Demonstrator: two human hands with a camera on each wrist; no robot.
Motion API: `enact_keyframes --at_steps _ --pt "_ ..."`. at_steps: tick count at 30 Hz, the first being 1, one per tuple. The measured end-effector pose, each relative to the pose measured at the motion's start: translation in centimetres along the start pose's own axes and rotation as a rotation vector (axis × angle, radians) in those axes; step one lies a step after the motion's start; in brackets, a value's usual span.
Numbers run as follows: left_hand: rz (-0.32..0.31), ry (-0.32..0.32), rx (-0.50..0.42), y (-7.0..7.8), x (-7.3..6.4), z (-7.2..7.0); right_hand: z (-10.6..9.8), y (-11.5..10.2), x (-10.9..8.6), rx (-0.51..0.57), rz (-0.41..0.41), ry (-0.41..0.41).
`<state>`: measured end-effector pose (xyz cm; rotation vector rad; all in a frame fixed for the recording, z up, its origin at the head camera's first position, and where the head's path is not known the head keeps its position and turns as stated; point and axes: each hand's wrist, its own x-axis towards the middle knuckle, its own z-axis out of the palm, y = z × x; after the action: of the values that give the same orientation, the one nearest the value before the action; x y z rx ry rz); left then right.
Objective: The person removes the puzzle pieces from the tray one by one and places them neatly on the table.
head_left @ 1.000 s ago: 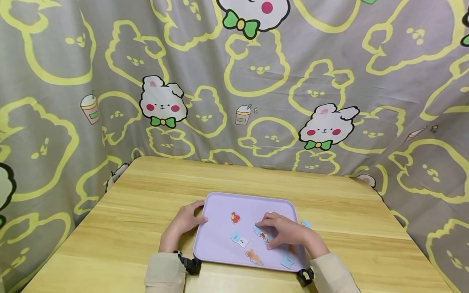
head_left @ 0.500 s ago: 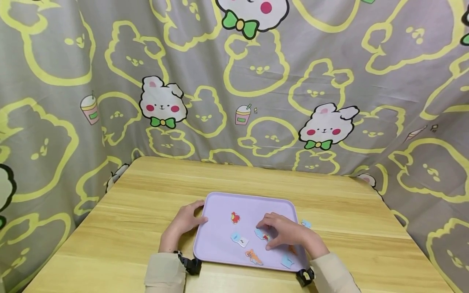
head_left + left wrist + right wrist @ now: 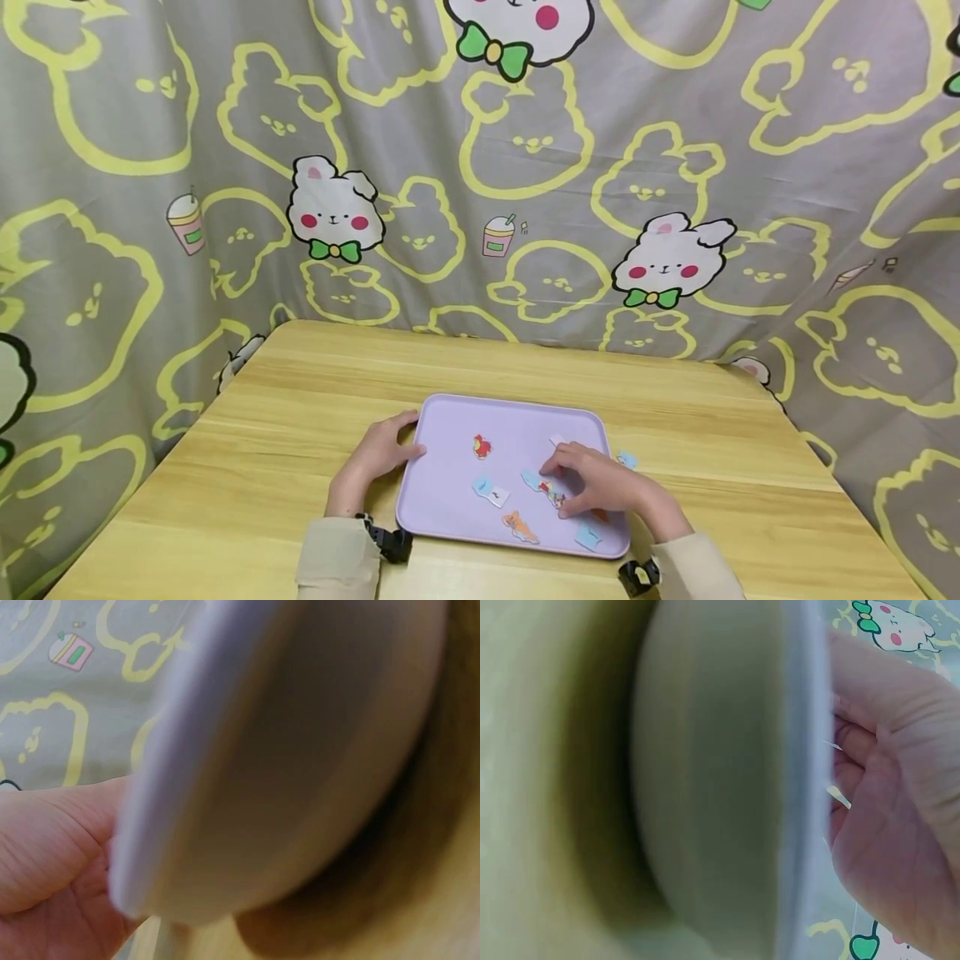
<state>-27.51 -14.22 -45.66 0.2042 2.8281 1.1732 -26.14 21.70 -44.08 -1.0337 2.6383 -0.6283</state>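
Note:
A lilac tray (image 3: 446, 492) lies on the wooden table with flat, puzzle-like cut-outs on it. My left hand (image 3: 378, 448) holds the tray's left edge, its thumb lapping over the rim; the left wrist view shows the tray's side (image 3: 172, 772) close up. My right hand (image 3: 603, 482) hovers low over the right half of the tray, fingers arched and spread apart. Its fingertips are right beside a joined strip of blue, red and green pieces (image 3: 534, 480). The tray edge hides those fingertips in the right wrist view. An orange piece (image 3: 600, 515) is partly hidden under the hand.
Also on the tray are a red piece (image 3: 482, 447), a blue-and-white piece (image 3: 489, 491), an orange piece (image 3: 519, 527), a light blue piece (image 3: 588, 536) and a white piece (image 3: 557, 439). Another blue piece (image 3: 627, 460) lies beyond the right rim. A patterned curtain (image 3: 420, 142) surrounds the table.
My right hand has shifted right, uncovering more of the joined strip and the white piece. The strip has moved slightly. My left hand stays at the tray's edge.

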Motion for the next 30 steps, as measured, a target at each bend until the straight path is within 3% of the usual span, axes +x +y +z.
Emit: enact_keyframes --at_steps 13,21,26,30 --pt "0.007 0.003 0.001 -0.2 0.1 0.1 0.0 -0.3 0.2 0.086 -0.04 0.008" --pt "0.015 0.004 -0.006 -0.1 0.1 0.1 -0.1 -0.3 0.2 0.066 -0.022 0.006" --pt "0.011 0.004 -0.01 -0.1 0.0 0.1 0.4 -0.2 -0.1 0.098 -0.001 0.052" --pt "0.011 0.004 -0.011 -0.1 0.0 0.0 1.2 0.2 -0.2 0.164 -0.041 0.119"
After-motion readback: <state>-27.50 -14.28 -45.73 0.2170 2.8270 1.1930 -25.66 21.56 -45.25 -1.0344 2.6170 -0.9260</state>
